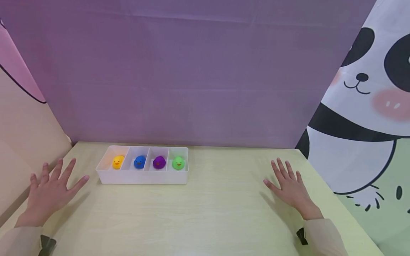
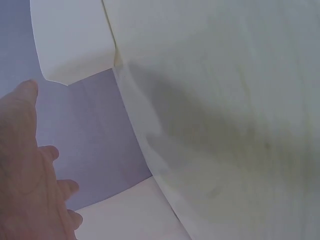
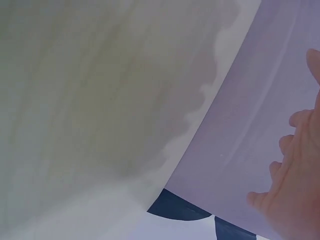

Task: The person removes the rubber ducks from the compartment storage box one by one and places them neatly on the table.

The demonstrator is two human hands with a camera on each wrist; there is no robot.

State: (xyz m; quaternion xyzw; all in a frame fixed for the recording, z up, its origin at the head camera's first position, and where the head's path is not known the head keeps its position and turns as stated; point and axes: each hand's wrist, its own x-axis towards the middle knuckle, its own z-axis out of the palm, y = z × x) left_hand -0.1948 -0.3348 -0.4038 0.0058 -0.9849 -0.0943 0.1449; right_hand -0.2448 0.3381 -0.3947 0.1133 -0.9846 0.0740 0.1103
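A white box (image 1: 143,177) divided into several compartments stands toward the back left of the table. Each compartment holds one small duck-faced toy: a yellow duck (image 1: 118,161), a blue duck (image 1: 139,162), a purple duck (image 1: 159,162) and a light green duck (image 1: 178,163), left to right. My left hand (image 1: 51,193), fingers spread, hovers left of the box without touching it. On the table's right side, my right hand (image 1: 290,186) is also spread and holds nothing. Both wrist views show each hand raised above the tabletop, with its shadow below.
The pale wooden table (image 1: 217,213) ends at a purple backdrop (image 1: 192,78) behind. A beige wall panel (image 1: 25,142) borders the left side, and a panda-printed panel (image 1: 355,156) the right. Dark wrist straps (image 1: 301,236) show under the sleeves.
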